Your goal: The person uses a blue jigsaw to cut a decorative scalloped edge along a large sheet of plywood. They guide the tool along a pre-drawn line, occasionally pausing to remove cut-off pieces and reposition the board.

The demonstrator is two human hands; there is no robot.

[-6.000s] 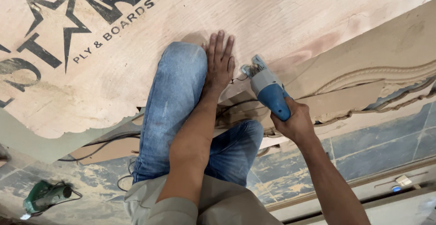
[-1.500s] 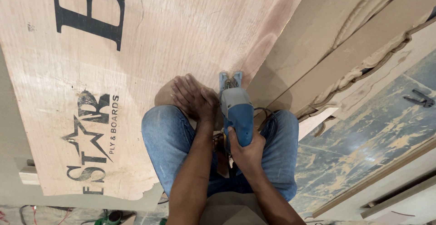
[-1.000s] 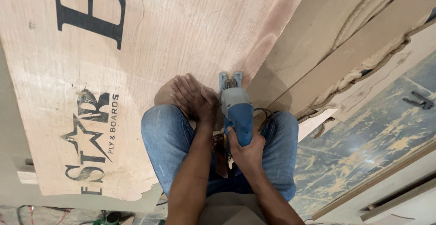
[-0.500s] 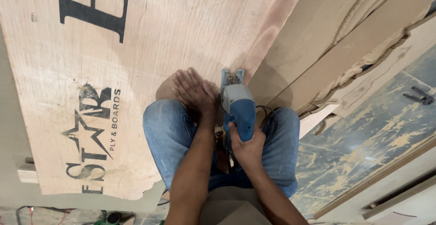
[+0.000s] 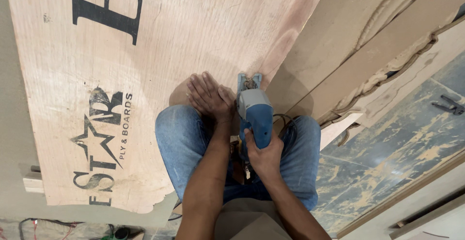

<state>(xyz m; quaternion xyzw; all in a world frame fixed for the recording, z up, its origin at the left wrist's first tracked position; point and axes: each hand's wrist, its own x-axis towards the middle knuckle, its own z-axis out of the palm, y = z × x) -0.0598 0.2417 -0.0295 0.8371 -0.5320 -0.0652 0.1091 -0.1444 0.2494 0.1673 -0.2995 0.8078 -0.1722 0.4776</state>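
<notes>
Right hand (image 5: pixel 264 155) round jigsaw (image 5: pixel 255 115) — left hand (image 5: pixel 209 97) flat on plywood (image 5: pixel 193 31)

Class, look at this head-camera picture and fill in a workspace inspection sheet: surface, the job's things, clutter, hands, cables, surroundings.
Surface: large plywood sheet with black printed lettering, lying on the floor.
Job's things: blue jigsaw standing on the sheet near its edge.
Clutter: pliers on the floor; curved-edged board offcuts stacked to the right.
Hands: left hand pressed flat on the sheet; right hand gripping the jigsaw's handle.
Cables: dark cord beside the right knee; wires at bottom left.
Surroundings: paint-spattered blue floor; the person kneels in jeans.
</notes>
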